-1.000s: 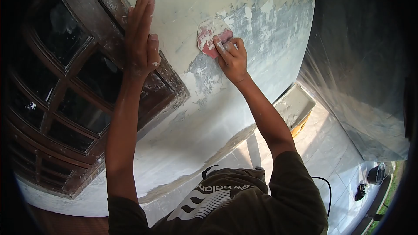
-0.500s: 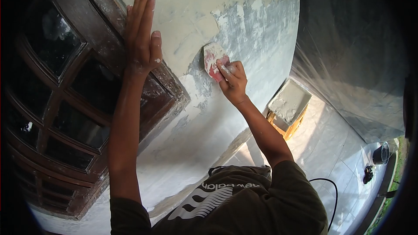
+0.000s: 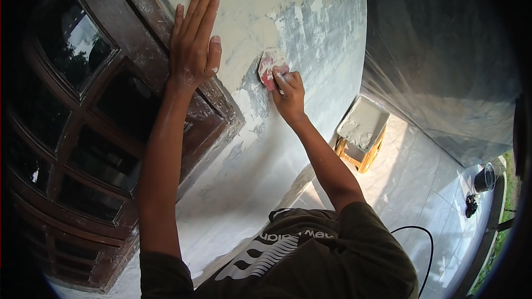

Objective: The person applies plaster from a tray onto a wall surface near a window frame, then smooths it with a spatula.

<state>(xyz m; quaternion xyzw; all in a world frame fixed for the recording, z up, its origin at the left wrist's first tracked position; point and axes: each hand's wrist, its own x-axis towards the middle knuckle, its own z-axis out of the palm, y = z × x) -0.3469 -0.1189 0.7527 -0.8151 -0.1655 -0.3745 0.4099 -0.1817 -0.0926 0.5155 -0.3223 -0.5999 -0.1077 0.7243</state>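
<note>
My right hand (image 3: 289,94) grips a red putty scraper (image 3: 273,68) smeared with whitish putty. The scraper's face is against the wall (image 3: 327,39), at the border between a cream-coated area and a patchy grey one. My left hand (image 3: 195,41) lies flat with fingers stretched, resting where the dark wooden door frame (image 3: 208,97) meets the wall. It holds nothing, and white specks mark its thumb. Between the scraper and the frame's lower corner, the wall shows uneven white and grey patches.
A putty-filled tray (image 3: 364,122) rests on a wooden stool (image 3: 363,160) to the right. Plastic sheeting (image 3: 438,77) hangs beyond it. A dark bucket (image 3: 485,178) and a small black object (image 3: 471,206) are on the tiled floor (image 3: 407,194). The panelled door (image 3: 83,108) fills the left.
The view has shifted slightly. My right hand has moved the scraper a little up and left along the wall. The little finger of my left hand now spreads away from the others.
</note>
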